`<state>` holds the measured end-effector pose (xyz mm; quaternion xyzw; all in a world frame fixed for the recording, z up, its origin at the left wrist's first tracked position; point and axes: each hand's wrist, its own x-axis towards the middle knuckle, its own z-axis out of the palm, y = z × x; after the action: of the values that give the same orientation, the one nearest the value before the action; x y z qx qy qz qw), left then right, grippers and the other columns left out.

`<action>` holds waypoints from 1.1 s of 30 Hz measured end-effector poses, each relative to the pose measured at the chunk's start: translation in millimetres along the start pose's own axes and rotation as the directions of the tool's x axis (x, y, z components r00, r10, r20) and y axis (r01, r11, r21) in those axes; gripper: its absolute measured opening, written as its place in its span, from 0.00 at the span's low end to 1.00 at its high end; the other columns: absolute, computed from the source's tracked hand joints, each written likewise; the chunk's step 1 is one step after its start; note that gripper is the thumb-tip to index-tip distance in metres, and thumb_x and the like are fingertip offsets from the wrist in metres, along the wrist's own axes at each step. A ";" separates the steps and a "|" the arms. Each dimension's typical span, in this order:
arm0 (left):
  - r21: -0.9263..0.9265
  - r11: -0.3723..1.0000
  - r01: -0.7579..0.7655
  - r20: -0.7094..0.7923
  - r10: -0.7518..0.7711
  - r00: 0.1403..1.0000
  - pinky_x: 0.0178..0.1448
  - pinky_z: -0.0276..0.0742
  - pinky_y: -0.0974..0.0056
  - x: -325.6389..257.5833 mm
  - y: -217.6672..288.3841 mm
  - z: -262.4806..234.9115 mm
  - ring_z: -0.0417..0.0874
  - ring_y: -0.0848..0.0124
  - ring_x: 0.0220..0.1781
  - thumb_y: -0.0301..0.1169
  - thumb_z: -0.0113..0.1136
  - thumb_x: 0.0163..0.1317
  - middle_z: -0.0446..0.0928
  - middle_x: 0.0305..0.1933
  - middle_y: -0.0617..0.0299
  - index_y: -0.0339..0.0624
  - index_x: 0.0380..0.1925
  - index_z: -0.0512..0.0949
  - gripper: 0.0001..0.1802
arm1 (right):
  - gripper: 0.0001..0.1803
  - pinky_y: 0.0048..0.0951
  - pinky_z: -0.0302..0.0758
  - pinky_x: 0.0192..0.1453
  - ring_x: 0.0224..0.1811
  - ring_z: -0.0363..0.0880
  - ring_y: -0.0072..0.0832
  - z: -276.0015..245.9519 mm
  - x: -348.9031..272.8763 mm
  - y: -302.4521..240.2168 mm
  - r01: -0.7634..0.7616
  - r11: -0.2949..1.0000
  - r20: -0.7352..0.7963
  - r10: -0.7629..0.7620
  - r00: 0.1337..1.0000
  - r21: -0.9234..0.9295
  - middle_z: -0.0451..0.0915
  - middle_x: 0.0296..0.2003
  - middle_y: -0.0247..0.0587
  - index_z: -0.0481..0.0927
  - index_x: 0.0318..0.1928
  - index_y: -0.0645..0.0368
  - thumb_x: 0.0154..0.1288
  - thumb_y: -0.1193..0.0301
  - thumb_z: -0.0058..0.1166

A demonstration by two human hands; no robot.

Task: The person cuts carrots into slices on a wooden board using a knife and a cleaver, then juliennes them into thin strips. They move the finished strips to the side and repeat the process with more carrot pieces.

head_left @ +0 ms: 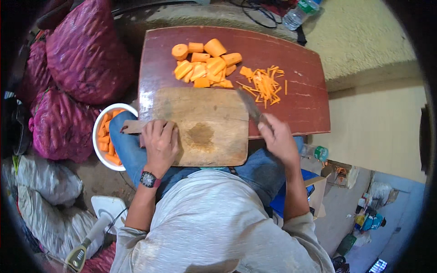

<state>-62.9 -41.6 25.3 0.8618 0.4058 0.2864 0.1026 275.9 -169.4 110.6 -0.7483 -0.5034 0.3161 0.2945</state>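
A wooden cutting board (209,107) lies across the near part of the red-brown table, its short handle pointing left. My left hand (159,142) rests on the board's left edge beside the handle, palm down, its fingers laid on the wood with nothing visible in them. In my right hand (280,139) is a knife (251,105), held by the handle, its blade blurred and tilted over the board's right edge. Thin carrot strips (266,84) sit in a loose pile beyond the blade. Left of them are carrot chunks (207,63) and slices, heaped behind the board.
A white tub (96,136) of peeled carrots stands beside my left leg. Full pink mesh sacks (86,54) and pale sacks (45,182) crowd the left. A white scale (109,209) is on the floor. A plastic bottle (298,16) lies at the far right, near a yellowish ledge (364,41).
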 end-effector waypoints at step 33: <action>-0.149 0.824 -0.547 0.288 0.565 0.773 0.68 0.67 0.44 235.4 130.3 157.1 0.81 0.56 0.64 0.45 0.71 0.71 0.85 0.59 0.56 0.48 0.54 0.91 0.18 | 0.27 0.41 0.89 0.47 0.45 0.91 0.38 -30.6 -16.7 16.9 0.292 0.622 0.059 -0.366 0.929 -0.726 0.86 0.41 0.43 0.78 0.69 0.64 0.71 0.73 0.60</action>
<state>230.5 61.1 47.2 0.9744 0.1027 0.1718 0.1019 304.1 -194.3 119.9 -0.7119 -0.7004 -0.0034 0.0515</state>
